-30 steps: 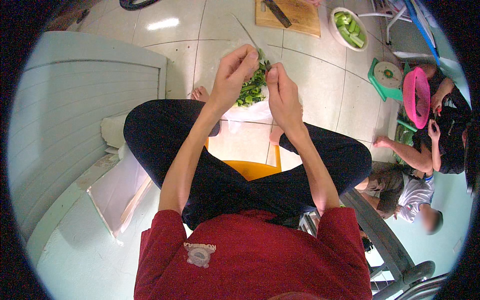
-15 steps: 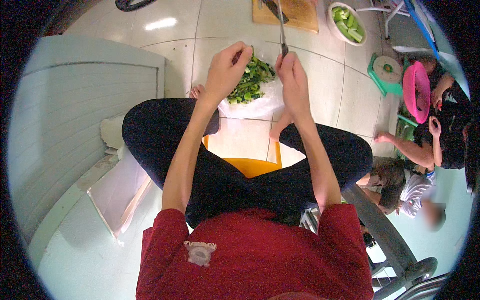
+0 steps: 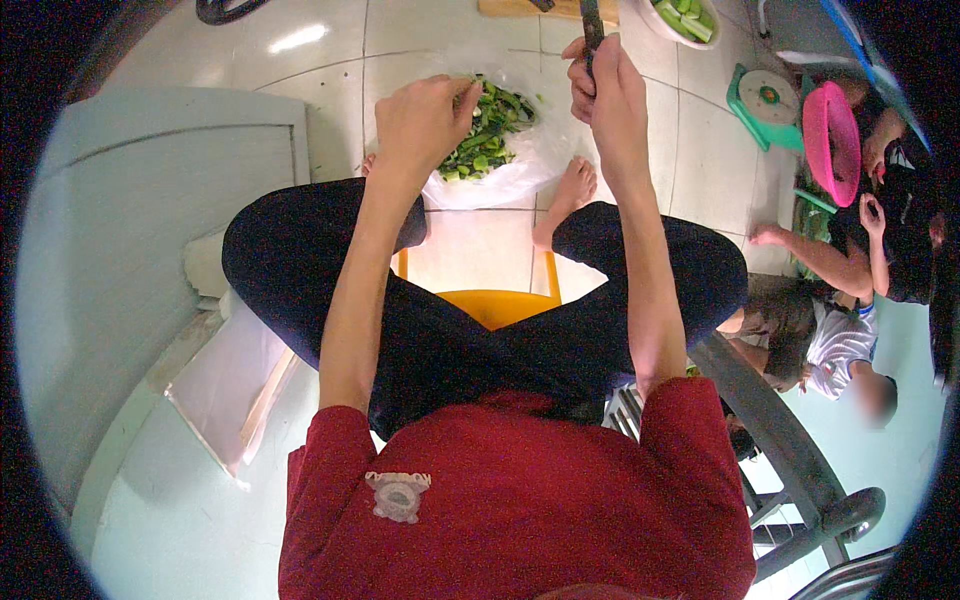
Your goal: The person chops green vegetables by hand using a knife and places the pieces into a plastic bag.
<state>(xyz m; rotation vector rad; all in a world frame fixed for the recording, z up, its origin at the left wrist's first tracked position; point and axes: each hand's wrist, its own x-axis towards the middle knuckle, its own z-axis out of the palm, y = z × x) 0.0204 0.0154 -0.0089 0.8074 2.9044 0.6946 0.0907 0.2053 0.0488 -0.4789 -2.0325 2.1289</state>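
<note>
The floor (image 3: pixel 710 180) is pale, glossy tile with thin dark joints, and on it lies a plastic bag (image 3: pixel 550 165) bearing a heap of chopped greens (image 3: pixel 490 130). Left of the bag stands a flat, pale panel (image 3: pixel 150 220); well to its right are a green scale (image 3: pixel 770 97) with a round top and a bright pink basket (image 3: pixel 830 145), beside a seated co-worker. Beyond the bag show the edge of a wooden board (image 3: pixel 510 8) and a round white bowl (image 3: pixel 664 30) of smooth green pieces.

A broad strip of tile runs between the bag and the scale, a shorter one between the bag and a yellow stool (image 3: pixel 500 308) on its near side. The left hand (image 3: pixel 420 120) is at the bag's left edge, fingers bent in by the greens; whether they pinch a piece I cannot tell. The right hand (image 3: pixel 612 90), beyond the bag's right edge, is wrapped around a dark-handled knife (image 3: pixel 593 25) pointing away from it. The bag is thin, whitish and crumpled, the greens a mix of dark leaves and paler stem bits
</note>
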